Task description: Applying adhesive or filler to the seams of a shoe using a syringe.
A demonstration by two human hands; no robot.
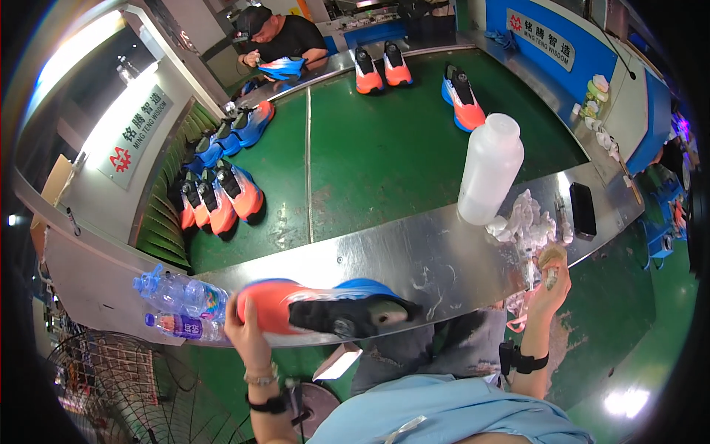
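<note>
My left hand (248,334) grips the toe of a sneaker (274,305) in orange-red and blue with a black collar. The sneaker lies lengthwise over the near metal ledge, its heel to the right, slightly blurred. At the right, my right hand (553,290) has its fingers closed around a small tan, rounded piece (552,257); its kind is not clear. Crumpled whitish wrapping (526,222) lies on the ledge just beside that hand. A tall white plastic bottle (491,170) stands behind the wrapping, and a black phone (583,210) rests to its right.
Clear drink bottles (181,294) lie at the ledge's left end, above a wire fan guard (126,385). On the green belt (370,155) stand several sneakers (235,194) at left, a pair at the far side and one at right. Across it, a co-worker (285,37) holds a blue shoe.
</note>
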